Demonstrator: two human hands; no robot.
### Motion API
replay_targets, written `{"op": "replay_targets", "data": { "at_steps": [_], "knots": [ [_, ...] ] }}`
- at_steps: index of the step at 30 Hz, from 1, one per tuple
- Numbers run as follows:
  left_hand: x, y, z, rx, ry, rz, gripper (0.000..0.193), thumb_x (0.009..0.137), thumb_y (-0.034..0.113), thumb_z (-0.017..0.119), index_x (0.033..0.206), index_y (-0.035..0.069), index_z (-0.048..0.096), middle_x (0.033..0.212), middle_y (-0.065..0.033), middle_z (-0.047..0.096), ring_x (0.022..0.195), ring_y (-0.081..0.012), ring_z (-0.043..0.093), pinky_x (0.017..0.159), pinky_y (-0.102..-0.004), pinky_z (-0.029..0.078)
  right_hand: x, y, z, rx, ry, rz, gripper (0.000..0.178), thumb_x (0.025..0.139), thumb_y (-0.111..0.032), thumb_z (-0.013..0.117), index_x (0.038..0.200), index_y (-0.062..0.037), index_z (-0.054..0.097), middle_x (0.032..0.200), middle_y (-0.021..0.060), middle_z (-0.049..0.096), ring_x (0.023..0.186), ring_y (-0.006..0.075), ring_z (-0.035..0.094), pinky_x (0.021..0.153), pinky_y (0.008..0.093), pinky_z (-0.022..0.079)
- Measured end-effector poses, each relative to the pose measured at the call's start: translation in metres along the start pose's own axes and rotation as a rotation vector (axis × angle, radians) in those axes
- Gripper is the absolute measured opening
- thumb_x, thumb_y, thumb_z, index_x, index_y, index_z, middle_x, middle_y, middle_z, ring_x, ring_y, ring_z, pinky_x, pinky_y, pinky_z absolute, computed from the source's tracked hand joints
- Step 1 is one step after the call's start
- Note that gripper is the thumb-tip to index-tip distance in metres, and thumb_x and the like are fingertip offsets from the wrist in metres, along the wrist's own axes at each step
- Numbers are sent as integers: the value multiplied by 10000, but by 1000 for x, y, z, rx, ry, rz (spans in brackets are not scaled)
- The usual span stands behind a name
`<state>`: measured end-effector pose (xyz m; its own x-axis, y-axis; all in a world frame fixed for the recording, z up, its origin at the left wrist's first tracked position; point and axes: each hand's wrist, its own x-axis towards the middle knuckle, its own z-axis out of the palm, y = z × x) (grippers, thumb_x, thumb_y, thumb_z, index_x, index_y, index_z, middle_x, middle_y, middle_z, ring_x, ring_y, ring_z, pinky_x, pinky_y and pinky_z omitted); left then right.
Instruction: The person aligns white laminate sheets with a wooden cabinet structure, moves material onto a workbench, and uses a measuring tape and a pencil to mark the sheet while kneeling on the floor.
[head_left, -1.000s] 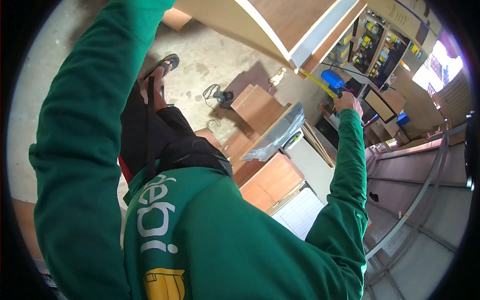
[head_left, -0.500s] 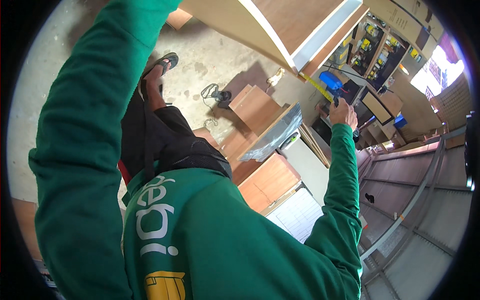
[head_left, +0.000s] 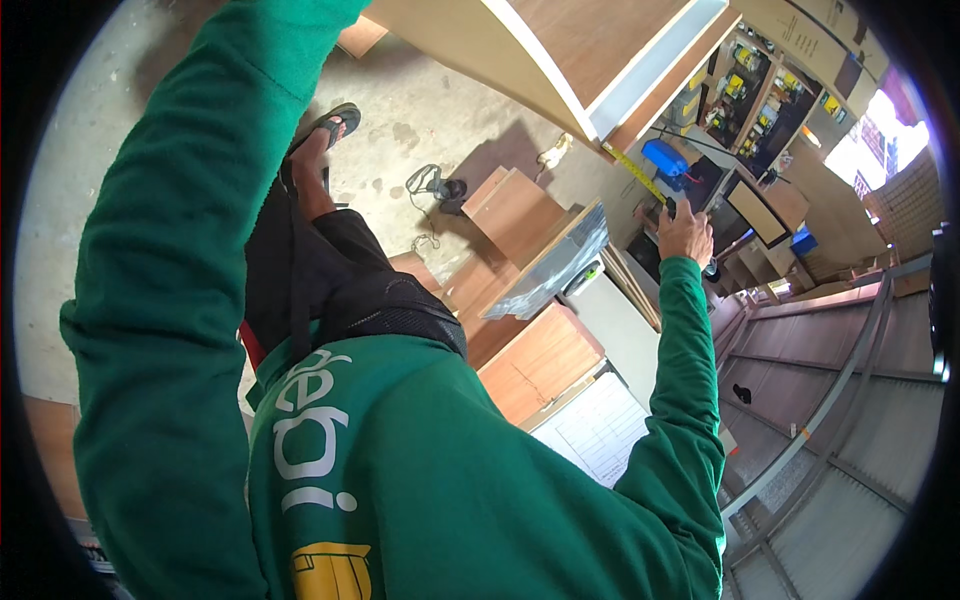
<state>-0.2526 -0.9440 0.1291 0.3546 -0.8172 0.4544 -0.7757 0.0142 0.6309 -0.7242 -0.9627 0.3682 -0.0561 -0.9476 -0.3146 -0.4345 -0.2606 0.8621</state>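
Note:
My right hand [head_left: 686,236] is closed around a dark tape measure [head_left: 672,207], out to the right at the end of my stretched arm. Its yellow blade [head_left: 634,172] runs from the hand to the near corner of a wooden cabinet [head_left: 560,88], which has brown panels and pale edges. The far end of the blade meets or passes behind that corner; I cannot tell which. My left arm [head_left: 165,260] in its green sleeve reaches up past the top edge, so my left hand is out of view.
Wooden panels [head_left: 512,213] and a plastic-wrapped board [head_left: 552,262] stand below the cabinet. A corded tool [head_left: 440,187] lies on the concrete floor [head_left: 390,130]. A paper sheet [head_left: 597,428] rests near my right arm. Shelves of tools [head_left: 765,100] stand at upper right, beside corrugated metal sheeting [head_left: 800,400].
The view has shifted very slightly. My right hand still grips the tape measure, with the blade drawn out to the cabinet corner as before.

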Motion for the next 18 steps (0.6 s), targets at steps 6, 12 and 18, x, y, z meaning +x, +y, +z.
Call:
{"op": "replay_targets", "data": {
  "at_steps": [6,12,18],
  "knots": [
    [-1,2,-2,-29,2,-3,259,832,203,686,1020,28,649,1108,-124,541,1106,-291,559,898,-434,536,-6,10,21,24,76,-52,349,903,-463,667,1064,-159,608,1061,193,635,1036,407,633,855,515,518],
    [-1,1,1,-51,2,-9,270,836,197,687,1038,21,652,1113,-130,538,1106,-294,562,904,-429,535,-8,12,28,29,61,-60,350,902,-459,668,1081,-168,595,1038,176,624,1026,398,629,847,515,518],
    [1,-3,1,-69,2,-17,279,843,197,685,1052,16,652,1118,-134,533,1108,-296,560,901,-425,536,-9,9,24,34,32,-28,336,892,-442,681,1074,-169,608,1046,173,626,1025,397,632,846,514,518]
  ]
}}
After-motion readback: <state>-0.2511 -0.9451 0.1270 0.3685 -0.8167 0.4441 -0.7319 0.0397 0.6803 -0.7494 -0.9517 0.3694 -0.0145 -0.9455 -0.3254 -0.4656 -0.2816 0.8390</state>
